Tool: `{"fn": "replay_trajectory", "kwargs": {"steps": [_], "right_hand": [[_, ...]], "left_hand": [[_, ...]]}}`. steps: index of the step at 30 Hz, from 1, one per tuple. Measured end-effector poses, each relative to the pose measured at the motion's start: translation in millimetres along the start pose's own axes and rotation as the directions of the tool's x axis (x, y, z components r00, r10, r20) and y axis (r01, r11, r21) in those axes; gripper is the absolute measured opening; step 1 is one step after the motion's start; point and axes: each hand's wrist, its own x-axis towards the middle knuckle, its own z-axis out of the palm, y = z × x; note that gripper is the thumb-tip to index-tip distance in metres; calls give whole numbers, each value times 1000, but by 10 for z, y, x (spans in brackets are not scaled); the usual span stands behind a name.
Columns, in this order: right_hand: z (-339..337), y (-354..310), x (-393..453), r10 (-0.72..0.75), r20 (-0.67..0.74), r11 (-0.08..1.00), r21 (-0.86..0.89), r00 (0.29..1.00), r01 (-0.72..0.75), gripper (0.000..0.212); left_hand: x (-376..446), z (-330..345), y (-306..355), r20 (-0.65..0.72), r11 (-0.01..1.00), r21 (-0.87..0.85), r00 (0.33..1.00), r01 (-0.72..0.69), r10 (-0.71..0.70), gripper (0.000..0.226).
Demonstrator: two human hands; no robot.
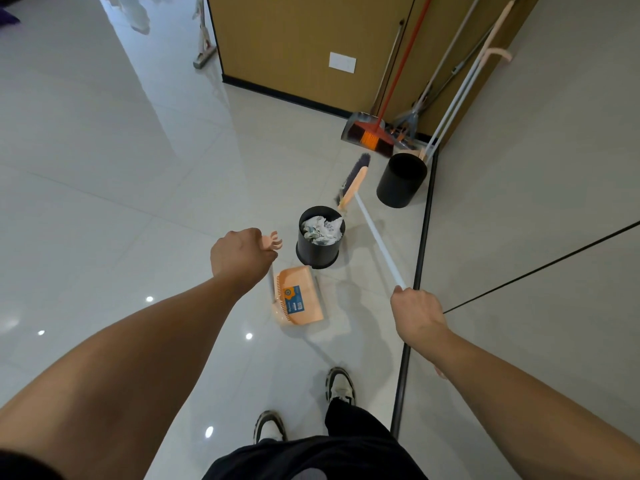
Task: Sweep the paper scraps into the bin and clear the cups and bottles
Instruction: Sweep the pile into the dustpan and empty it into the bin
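My left hand (pixel 237 252) grips the top of the handle of an orange dustpan (pixel 299 299), which stands on the floor just in front of my feet. My right hand (pixel 417 311) holds the white pole of a broom (pixel 353 183); the broom's orange head with dark bristles hangs beyond the bin, near the floor. A black bin (pixel 317 252) filled with crumpled paper scraps (pixel 322 230) stands between the dustpan and the broom head. No cups or bottles are in view.
A second black bin (pixel 401 180) stands by the wall corner. Behind it lean a red-handled broom (pixel 372 138), a grey dustpan and several other poles. A grey wall (pixel 536 202) with a dark skirting runs along the right. Glossy tiled floor opens to the left.
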Motion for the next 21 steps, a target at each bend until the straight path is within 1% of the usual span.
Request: {"fn": "replay_trajectory", "kwargs": {"steps": [4, 7, 9, 11, 13, 15, 16, 17, 18, 19, 20, 21], "right_hand": [[10, 55, 28, 22, -1, 998, 52, 1000, -21, 41], [4, 42, 3, 9, 0, 1000, 30, 1000, -9, 42], [2, 47, -1, 20, -1, 998, 55, 1000, -20, 40], [15, 41, -3, 38, 7, 993, 108, 999, -38, 39], [27, 31, 7, 59, 20, 979, 196, 998, -62, 40], [11, 25, 40, 80, 29, 931, 355, 996, -85, 46], [-15, 22, 66, 111, 49, 861, 494, 993, -121, 51], [-58, 16, 100, 158, 91, 728, 662, 983, -179, 53], [-116, 4, 138, 207, 149, 520, 821, 967, -238, 48], [-199, -18, 166, 232, 222, 258, 925, 947, -280, 38], [-283, -38, 191, 226, 297, 13, 951, 928, -308, 26], [-374, -44, 205, 194, 348, -163, 934, 917, -319, 15]], "left_hand": [[21, 34, 7, 5, 1000, -1, 1000, -11, 11, 27], [53, 36, 1, 5, 1000, -15, 1000, -13, 14, 27], [72, 31, -14, 3, 1000, -22, 1000, -4, 4, 28], [87, 29, -26, -1, 1000, -28, 1000, 4, -4, 27], [98, 27, -29, -9, 999, -33, 1000, 0, -1, 27], [105, 24, -27, -18, 999, -33, 1000, -9, 9, 28], [111, 24, -23, -22, 999, -34, 1000, -13, 12, 28], [119, 25, -16, -20, 999, -36, 1000, -15, 14, 28], [130, 27, -7, -9, 999, -37, 1000, -14, 13, 27], [137, 30, 2, 15, 999, -36, 1000, -10, 10, 28], [143, 35, 15, 47, 999, -32, 999, -8, 10, 29], [143, 46, 30, 82, 1000, -28, 997, -12, 15, 30]]}}
